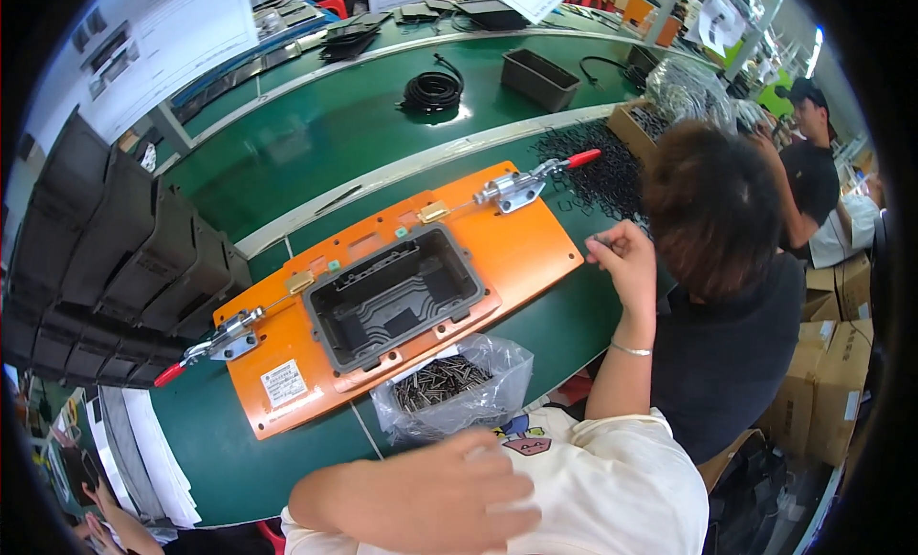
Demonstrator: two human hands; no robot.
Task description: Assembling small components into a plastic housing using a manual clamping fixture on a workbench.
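Note:
My right hand (pixel 626 263) is raised beside the right end of an orange fixture plate (pixel 529 246), thumb and fingertips pinched on a small dark part (pixel 601 239) whose kind I cannot make out. My left hand (pixel 445 493) hovers in front of my shirt, palm down, its fingers stretched and slightly blurred. Nothing shows in it. Nearest to it is a clear plastic bag (pixel 512 378) holding many metal screws (pixel 442 383). A grey rectangular housing (pixel 346 356), open at the top, sits in the fixture between two red-handled toggle clamps (pixel 516 190) (pixel 225 340).
Black loop-shaped pieces (pixel 598 168) lie heaped at the right, near a cardboard box (pixel 631 134). Grey housings (pixel 115 239) are stacked at left. Beyond lie a coiled black cable (pixel 432 91) and a grey bin (pixel 540 79). A co-worker (pixel 727 345) sits close on my right.

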